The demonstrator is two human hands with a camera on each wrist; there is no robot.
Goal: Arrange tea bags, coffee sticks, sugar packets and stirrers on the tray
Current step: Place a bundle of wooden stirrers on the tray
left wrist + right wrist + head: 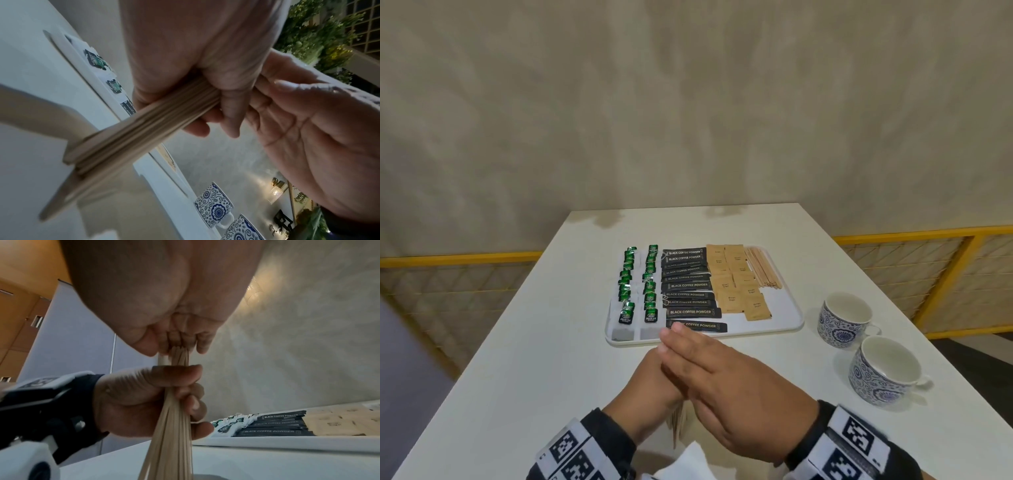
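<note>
Tray nearly full: tea bags, coffee sticks, sugar packets placed. Your left hand fingers clench remaining stirrers; right hand flat, tapping their tops.

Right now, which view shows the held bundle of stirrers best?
The left wrist view: the stirrers show lengthwise in the left hand. The right wrist view shows them end-on and fanned; the head view shows only a sliver under the hands.

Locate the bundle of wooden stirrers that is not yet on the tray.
The bundle of stirrers is gripped in the left hand above the table's near edge, in front of the tray, with the right hand on top.
</note>
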